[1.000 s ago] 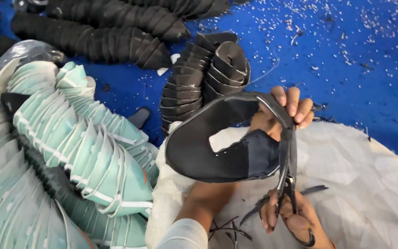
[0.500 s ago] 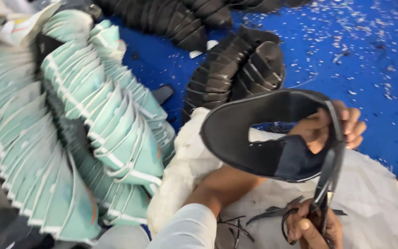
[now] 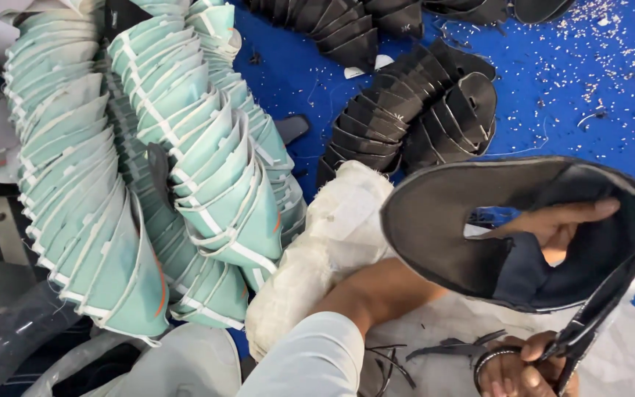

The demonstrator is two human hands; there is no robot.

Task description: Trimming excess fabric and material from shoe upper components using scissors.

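At the right of the frame the left hand point(image 3: 553, 231) reaches from the lower centre up inside a black shoe upper point(image 3: 450, 220), its fingers pushed through the opening and closed around the material, so the upper is held raised and tilted over a white woven sack point(image 3: 332, 242). At the lower right edge the right hand point(image 3: 512, 371) grips the ringed handles of a pair of black scissors point(image 3: 589, 316), fingers through the loops; the blades rise toward the heel edge of the upper and appear to touch it, though whether they are parted or closed cannot be told. Thin black trimmings point(image 3: 442, 345) lie on the sack just beside that hand. The left half of the frame is filled with nested stacks of mint-green shoe uppers point(image 3: 207, 169) with white edging. In the upper centre, rows of stacked black uppers point(image 3: 420, 121) rest on a blue floor point(image 3: 582, 81) speckled with pale scraps.
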